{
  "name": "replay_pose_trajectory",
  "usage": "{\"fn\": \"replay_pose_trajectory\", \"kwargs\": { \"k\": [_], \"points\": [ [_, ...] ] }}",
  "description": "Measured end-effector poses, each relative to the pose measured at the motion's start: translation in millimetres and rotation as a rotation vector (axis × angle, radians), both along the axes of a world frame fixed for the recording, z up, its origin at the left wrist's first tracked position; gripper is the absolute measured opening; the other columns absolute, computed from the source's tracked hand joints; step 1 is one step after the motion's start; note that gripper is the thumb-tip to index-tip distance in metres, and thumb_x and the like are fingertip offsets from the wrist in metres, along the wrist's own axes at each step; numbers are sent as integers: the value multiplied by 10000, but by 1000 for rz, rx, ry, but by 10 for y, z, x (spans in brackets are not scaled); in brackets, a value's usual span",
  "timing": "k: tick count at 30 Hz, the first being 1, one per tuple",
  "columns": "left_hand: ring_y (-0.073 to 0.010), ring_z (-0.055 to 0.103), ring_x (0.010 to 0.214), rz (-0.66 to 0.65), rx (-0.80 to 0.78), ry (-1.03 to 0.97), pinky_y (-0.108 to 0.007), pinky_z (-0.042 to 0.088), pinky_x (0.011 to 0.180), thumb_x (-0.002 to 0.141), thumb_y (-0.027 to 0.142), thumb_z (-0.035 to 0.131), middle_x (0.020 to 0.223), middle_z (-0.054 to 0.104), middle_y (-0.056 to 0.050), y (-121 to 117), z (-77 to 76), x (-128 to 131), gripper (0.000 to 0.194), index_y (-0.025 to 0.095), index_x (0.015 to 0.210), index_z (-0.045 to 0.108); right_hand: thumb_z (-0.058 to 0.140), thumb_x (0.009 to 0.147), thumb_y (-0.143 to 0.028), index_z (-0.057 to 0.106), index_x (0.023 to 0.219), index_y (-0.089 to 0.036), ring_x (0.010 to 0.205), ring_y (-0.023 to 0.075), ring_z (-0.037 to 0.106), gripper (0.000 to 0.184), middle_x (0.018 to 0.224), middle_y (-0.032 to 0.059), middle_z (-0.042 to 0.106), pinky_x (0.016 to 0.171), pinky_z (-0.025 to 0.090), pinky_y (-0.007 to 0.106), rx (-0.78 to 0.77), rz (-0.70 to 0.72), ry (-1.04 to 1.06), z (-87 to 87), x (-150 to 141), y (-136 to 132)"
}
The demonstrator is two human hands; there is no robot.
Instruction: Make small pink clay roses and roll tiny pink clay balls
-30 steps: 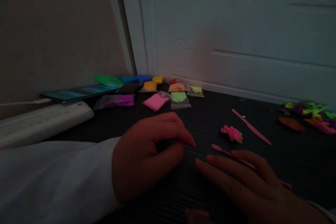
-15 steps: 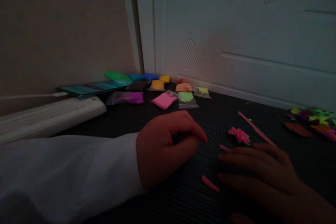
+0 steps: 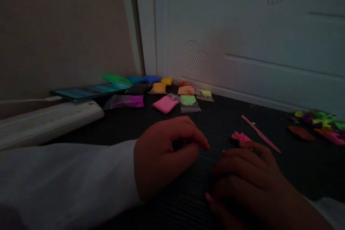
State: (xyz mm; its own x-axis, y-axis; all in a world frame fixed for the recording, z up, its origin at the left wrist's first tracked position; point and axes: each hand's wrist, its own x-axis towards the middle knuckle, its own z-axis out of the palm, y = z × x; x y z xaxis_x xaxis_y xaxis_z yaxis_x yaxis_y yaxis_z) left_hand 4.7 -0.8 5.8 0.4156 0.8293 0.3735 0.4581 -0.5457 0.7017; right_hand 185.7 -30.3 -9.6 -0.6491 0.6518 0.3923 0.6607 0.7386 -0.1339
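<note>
My left hand [image 3: 167,156] rests on the dark table with its fingers curled in and the thumb near the index finger. Whatever it holds, if anything, is hidden. To the right, my right hand [image 3: 250,183] bends its fingers down with the thumb at a small pink clay strip [image 3: 208,197]; only the strip's end shows. Just beyond the fingers lies a pink flower-like clay cluster [image 3: 239,137], partly covered by the hand. A long pink clay-coloured stick, flat and thin [image 3: 261,134], lies behind that hand.
Several bags of coloured clay stand at the back, among them a pink bag [image 3: 165,104] and a purple one [image 3: 132,101]. At left are a white power strip [image 3: 54,122] and a phone [image 3: 88,91]. Mixed clay pieces [image 3: 323,122] lie far right, by a white panel [image 3: 242,25].
My right hand has moved left and its stretched fingers have bent inward, the thumb coming to the small pink strip. My left hand keeps its curled pose. The view has shifted slightly.
</note>
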Motion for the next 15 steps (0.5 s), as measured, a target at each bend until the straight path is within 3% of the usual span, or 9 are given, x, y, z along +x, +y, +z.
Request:
{"fn": "replay_pose_trajectory", "kwargs": {
  "k": [4,7,15],
  "points": [
    [-52,502,608,-4,-1,8,-154,375,563,704,62,477,675,537,49,6,-2,-3,178,176,703,613,585,693,-344,570,670,-243,748,149,551,105,688,-66,610,779,300,379,97,21,154,-105,11,7],
    [-57,508,613,9,13,16,-154,376,568,699,66,482,670,547,55,8,-2,-5,177,187,693,611,543,736,-377,565,727,-229,727,138,540,149,699,-47,602,770,304,362,84,101,185,-136,45,-6],
    [-46,507,601,-6,23,6,-140,374,547,698,62,488,662,539,58,11,-1,-9,180,188,696,616,533,745,-229,598,769,-232,683,131,528,70,708,-33,604,699,354,338,63,141,213,-129,77,-15]
  ]
}}
